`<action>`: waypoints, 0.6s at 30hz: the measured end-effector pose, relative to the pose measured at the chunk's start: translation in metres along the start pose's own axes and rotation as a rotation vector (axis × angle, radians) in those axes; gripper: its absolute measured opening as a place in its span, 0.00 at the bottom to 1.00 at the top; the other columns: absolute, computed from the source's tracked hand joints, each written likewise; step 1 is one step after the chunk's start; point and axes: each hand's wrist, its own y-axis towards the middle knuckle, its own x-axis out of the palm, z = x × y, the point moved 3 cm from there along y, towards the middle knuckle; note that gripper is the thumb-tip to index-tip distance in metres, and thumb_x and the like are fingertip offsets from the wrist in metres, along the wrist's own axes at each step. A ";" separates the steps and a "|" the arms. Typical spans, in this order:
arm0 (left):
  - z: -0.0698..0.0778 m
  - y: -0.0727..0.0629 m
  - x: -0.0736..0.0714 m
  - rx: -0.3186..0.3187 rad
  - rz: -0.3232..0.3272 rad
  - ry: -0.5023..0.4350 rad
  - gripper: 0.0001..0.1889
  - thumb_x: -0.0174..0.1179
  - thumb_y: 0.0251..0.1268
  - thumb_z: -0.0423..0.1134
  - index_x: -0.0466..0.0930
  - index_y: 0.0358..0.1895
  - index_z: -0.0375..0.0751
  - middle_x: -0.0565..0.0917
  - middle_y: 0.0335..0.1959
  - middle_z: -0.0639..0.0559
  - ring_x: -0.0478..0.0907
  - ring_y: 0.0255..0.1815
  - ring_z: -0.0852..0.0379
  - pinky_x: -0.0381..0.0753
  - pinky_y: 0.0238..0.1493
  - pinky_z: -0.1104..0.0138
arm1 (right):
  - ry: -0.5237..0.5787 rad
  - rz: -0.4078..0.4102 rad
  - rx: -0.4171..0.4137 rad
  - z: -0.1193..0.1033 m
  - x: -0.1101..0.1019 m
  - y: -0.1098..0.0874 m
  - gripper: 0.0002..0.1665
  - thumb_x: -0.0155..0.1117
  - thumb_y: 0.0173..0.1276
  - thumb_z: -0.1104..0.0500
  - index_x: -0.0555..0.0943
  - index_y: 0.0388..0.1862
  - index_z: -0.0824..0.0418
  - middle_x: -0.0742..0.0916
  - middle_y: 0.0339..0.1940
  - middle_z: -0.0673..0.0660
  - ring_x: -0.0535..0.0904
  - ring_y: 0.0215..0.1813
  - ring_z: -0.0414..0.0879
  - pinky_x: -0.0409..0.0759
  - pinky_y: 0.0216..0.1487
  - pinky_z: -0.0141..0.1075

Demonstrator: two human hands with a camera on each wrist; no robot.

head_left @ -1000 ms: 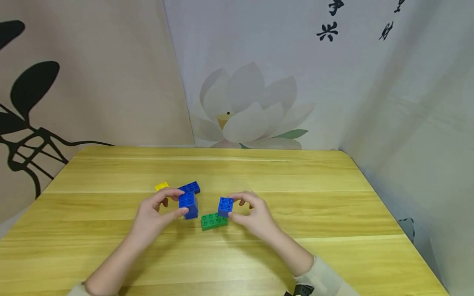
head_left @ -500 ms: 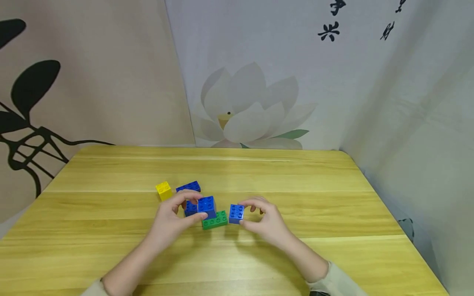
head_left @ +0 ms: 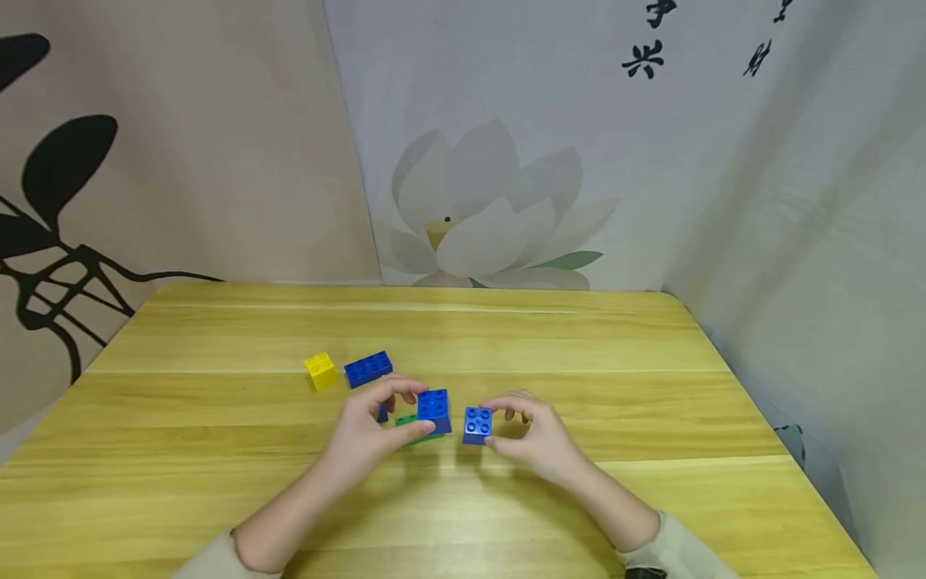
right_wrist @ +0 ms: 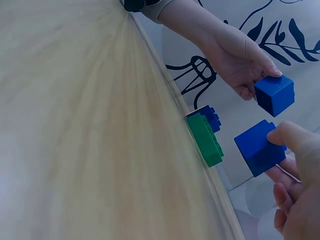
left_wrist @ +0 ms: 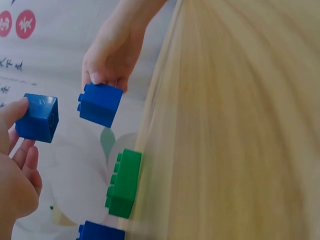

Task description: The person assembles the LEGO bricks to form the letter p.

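My left hand (head_left: 369, 426) pinches a square blue building block (head_left: 433, 408) between thumb and fingers, studs up. Beside it on the right, my right hand (head_left: 538, 434) pinches a second square blue block (head_left: 477, 425) the same way. A narrow gap separates the two blocks, and both wrist views show them raised off the table. Below the left hand's block lies a green block (left_wrist: 125, 184), partly hidden by it in the head view. Another blue block (head_left: 383, 413) peeks out behind the left hand's fingers, mostly covered.
A long blue block (head_left: 369, 369) and a yellow block (head_left: 321, 371) lie farther back on the wooden table (head_left: 579, 346), left of centre. Behind the table's far edge hangs a pale cloth (head_left: 289, 161) with a printed flower and plant shapes.
Both hands have moved to the right with their blue blocks, the left farther, so the blocks are closer together. The yellow and long blue blocks behind have come into fuller view.
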 end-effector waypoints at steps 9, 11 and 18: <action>-0.004 0.003 0.015 -0.015 -0.061 -0.050 0.19 0.74 0.49 0.39 0.84 0.47 0.45 0.81 0.41 0.57 0.73 0.43 0.42 0.69 0.41 0.57 | 0.036 -0.064 -0.004 0.011 -0.007 -0.006 0.23 0.76 0.49 0.65 0.84 0.48 0.57 0.84 0.45 0.49 0.73 0.44 0.53 0.68 0.44 0.44; -0.004 0.003 0.018 -0.028 -0.065 -0.053 0.19 0.74 0.49 0.39 0.84 0.47 0.46 0.81 0.40 0.57 0.72 0.43 0.41 0.69 0.41 0.57 | 0.046 -0.078 -0.010 0.014 -0.008 -0.008 0.23 0.76 0.50 0.65 0.84 0.48 0.58 0.84 0.46 0.51 0.74 0.45 0.53 0.69 0.46 0.45; -0.003 0.005 0.030 -0.058 -0.077 -0.056 0.18 0.75 0.47 0.39 0.85 0.45 0.49 0.81 0.38 0.58 0.71 0.42 0.40 0.69 0.40 0.54 | 0.046 -0.126 -0.031 0.023 -0.008 -0.011 0.24 0.76 0.50 0.65 0.84 0.49 0.61 0.84 0.47 0.53 0.75 0.47 0.54 0.73 0.49 0.45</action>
